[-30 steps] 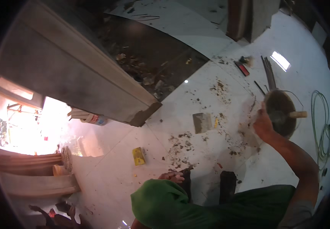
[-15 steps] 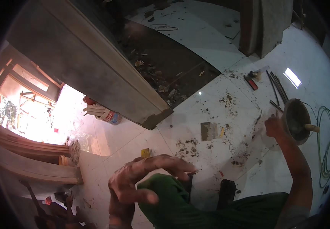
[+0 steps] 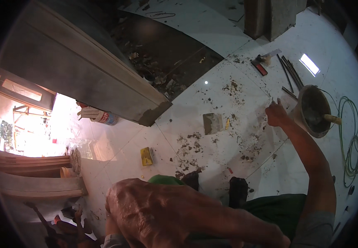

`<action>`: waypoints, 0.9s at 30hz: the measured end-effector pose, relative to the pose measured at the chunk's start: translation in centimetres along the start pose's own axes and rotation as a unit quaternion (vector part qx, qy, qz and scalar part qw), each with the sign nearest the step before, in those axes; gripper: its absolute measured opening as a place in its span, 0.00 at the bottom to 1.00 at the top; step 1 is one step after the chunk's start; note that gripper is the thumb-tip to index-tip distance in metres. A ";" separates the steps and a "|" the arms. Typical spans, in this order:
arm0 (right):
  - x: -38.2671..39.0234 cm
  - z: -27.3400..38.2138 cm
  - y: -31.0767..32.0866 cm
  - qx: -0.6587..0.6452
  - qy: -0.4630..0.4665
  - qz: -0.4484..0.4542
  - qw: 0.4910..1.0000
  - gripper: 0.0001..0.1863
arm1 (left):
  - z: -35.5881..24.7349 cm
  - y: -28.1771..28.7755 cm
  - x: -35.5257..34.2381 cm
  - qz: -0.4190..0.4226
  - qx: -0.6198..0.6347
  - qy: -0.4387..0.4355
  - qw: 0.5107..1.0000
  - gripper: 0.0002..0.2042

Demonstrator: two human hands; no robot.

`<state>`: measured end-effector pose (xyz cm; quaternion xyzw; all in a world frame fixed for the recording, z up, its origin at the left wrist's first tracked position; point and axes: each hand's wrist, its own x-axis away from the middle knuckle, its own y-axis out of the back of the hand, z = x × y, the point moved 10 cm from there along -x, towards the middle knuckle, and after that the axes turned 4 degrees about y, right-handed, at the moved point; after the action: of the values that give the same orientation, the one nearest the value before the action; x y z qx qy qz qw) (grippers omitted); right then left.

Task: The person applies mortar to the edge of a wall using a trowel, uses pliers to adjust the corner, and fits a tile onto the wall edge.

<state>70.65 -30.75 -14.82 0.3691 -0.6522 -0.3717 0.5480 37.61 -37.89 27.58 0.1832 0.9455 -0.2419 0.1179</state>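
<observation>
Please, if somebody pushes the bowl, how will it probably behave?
The bowl would probably slide easily, because the floor looks smooth and shiny. The handle, projecting out of it, might shift or catch on something.

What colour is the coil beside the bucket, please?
The coil is green; it shows best in the head view.

White is shown by the tiled floor (image 3: 121, 171), which is crossed by thin grey joint lines and speckled with dark brown crumbs (image 3: 189, 144). On the right, grey-brown is worn by the basin (image 3: 306, 99), tan by its handle (image 3: 332, 119) and pale green by the coiled line (image 3: 353, 159). Red edged with black is seen on a far block (image 3: 259, 67). A small box (image 3: 146, 156) is coloured yellow with a dark mark; a square (image 3: 213, 124) is two-toned grey. The near trousers (image 3: 278, 206) are dyed dark green, the right sleeve (image 3: 317, 223) grey.
</observation>
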 end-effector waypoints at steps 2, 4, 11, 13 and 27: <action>-1.1 1.7 0.6 0.000 0.020 -0.002 1.000 0.14 | -0.2 -0.1 -0.1 -0.010 -0.006 0.020 1.000 0.29; -1.3 1.1 1.0 -0.010 0.001 -0.007 1.000 0.15 | -0.1 0.7 0.3 -0.013 0.000 0.029 0.999 0.29; -1.7 0.5 -1.2 -0.044 0.026 -0.033 0.998 0.15 | -0.1 9.3 7.1 -0.198 -0.133 0.105 0.966 0.29; 0.2 -1.3 -1.2 -0.044 -0.007 -0.032 0.998 0.15 | 0.1 15.1 12.6 -0.354 -0.325 0.085 0.873 0.27; -2.8 14.7 2.7 -0.404 0.040 -0.016 0.914 0.15 | 31.3 14.4 35.8 -0.584 -0.076 0.325 0.740 0.18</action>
<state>56.28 -25.90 -15.45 0.1414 -0.4177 -0.5970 0.6702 15.21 -31.46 -16.29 -0.3469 0.8633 -0.1162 -0.3476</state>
